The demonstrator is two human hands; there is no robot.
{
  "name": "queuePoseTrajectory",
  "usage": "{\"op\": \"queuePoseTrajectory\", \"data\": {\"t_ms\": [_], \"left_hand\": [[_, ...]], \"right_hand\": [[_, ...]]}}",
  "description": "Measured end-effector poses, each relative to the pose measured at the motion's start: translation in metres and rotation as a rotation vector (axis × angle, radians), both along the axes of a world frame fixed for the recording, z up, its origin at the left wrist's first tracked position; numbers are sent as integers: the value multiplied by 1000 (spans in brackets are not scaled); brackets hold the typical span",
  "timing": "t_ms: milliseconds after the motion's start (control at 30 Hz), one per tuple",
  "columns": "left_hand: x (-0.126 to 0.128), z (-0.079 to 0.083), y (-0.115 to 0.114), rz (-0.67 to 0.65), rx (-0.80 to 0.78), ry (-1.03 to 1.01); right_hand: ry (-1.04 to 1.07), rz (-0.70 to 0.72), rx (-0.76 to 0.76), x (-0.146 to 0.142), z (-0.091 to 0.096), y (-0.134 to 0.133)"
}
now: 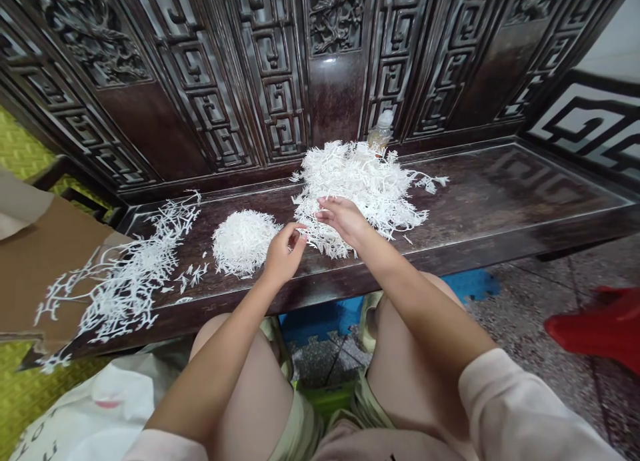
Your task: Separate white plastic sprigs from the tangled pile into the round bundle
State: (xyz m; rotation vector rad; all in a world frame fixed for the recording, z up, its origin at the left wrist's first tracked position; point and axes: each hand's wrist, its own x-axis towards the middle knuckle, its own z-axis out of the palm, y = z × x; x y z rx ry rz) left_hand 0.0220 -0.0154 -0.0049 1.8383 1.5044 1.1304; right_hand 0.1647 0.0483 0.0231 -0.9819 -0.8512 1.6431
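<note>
A large heap of white branching plastic pieces (357,181) lies on the dark wooden bench. My right hand (345,221) is over the heap's near left side, its fingers stretched out and slightly apart, with no piece plainly in them. Just left of it, my left hand (286,253) has thumb and index finger curved together at the heap's edge. White tips show by those fingertips, but whether they grip one is unclear. Beside my left hand sits a smaller round pile of short white bits (245,242). Farther left, bare white branched stems (135,281) are piled across the bench end.
A clear bottle with a white cap (381,129) stands behind the heap, against the carved wooden backrest (336,91). Brown cardboard (55,261) lies at the left, above a white bag (100,407). Something red (595,327) is on the floor at right.
</note>
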Motion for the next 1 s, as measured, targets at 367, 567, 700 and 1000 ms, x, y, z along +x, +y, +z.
{"op": "queuePoseTrajectory", "data": {"t_ms": [367,567,700,1000], "left_hand": [[-2,4,1,-9,38,33],[0,4,1,-14,8,-13],[2,1,3,-26,-32,-75],[-1,-1,7,65,-143,-275]], "right_hand": [[-484,-39,277,-2,-7,2],[-459,39,340,-4,-12,2],[-490,46,349,-4,-13,1],[-786,-277,407,8,-22,17]]}}
